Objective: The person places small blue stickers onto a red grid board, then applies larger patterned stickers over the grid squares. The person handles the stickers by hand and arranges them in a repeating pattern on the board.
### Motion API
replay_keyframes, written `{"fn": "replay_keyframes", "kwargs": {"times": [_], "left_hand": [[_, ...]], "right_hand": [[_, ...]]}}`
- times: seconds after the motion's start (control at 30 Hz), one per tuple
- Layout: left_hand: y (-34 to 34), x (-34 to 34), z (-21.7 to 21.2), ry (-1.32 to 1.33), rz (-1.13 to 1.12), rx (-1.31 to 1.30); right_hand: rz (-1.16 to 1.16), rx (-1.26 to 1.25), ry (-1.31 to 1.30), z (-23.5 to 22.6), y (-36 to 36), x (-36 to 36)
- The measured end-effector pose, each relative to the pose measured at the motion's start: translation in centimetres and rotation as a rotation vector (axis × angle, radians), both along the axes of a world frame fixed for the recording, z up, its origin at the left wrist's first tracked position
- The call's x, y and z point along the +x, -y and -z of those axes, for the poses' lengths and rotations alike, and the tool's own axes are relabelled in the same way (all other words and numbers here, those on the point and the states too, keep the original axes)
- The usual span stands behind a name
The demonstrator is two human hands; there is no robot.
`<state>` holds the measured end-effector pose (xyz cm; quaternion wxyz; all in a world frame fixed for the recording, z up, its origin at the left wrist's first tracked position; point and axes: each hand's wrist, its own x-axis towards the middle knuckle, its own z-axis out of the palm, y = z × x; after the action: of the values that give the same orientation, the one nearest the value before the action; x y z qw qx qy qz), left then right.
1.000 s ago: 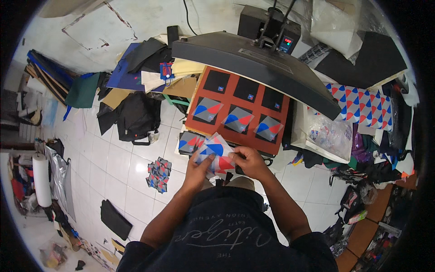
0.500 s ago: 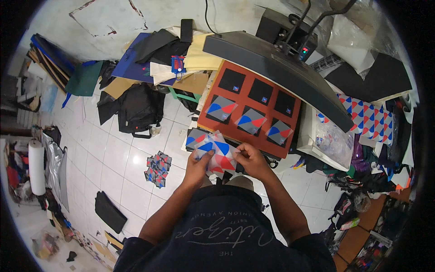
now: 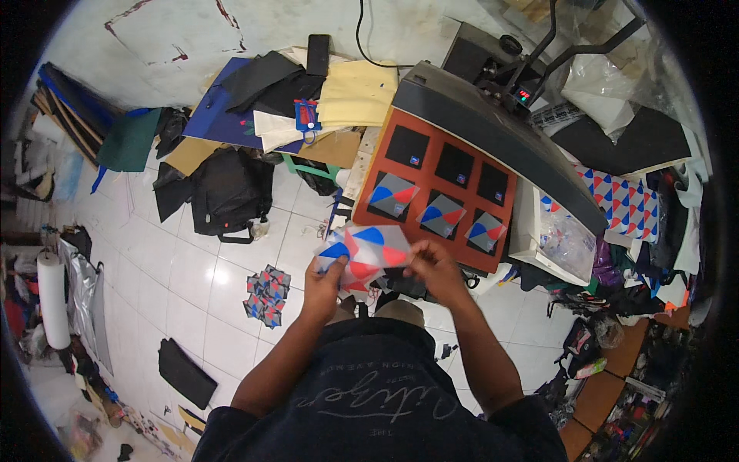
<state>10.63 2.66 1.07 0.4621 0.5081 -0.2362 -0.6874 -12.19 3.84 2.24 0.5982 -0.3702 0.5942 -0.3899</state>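
Observation:
My left hand (image 3: 326, 285) is closed on a fanned bunch of translucent transfer sheets (image 3: 377, 240) printed with blue and red curved shapes, its thumb on top. My right hand (image 3: 436, 271) pinches the right edge of the upper sheet. Just beyond them lies the red-brown lower plate (image 3: 421, 183) of an opened heat press (image 3: 493, 127). Several black squares rest on it in two rows. The far-row squares (image 3: 454, 162) show a small printed mark each. Over each near-row square lies a tilted transfer sheet (image 3: 442, 215).
A pile of printed pieces (image 3: 267, 296) and a folded black cloth (image 3: 186, 373) lie on the tiled floor. A black bag (image 3: 229, 191) sits left of the press. Right of it stand a white box (image 3: 558, 242) and a patterned sheet (image 3: 622, 202). Yellow cloth (image 3: 354, 94) lies beyond.
The upper sheet has turned and lies flatter, its edge in my right hand, which has moved slightly right. The whole view has shifted a little. The squares on the press look unchanged.

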Motion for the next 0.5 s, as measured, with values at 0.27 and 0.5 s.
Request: {"fn": "replay_keyframes", "kwargs": {"times": [0.27,0.5], "left_hand": [[0.7,5.0,1.0,0.122,-0.082,0.141],[-0.2,10.0,3.4,0.313,-0.089,0.175]], "right_hand": [[0.172,-0.258,-0.367,1.0,15.9,-7.1],[0.049,-0.396,-1.291,9.4,23.7,-11.4]]}}
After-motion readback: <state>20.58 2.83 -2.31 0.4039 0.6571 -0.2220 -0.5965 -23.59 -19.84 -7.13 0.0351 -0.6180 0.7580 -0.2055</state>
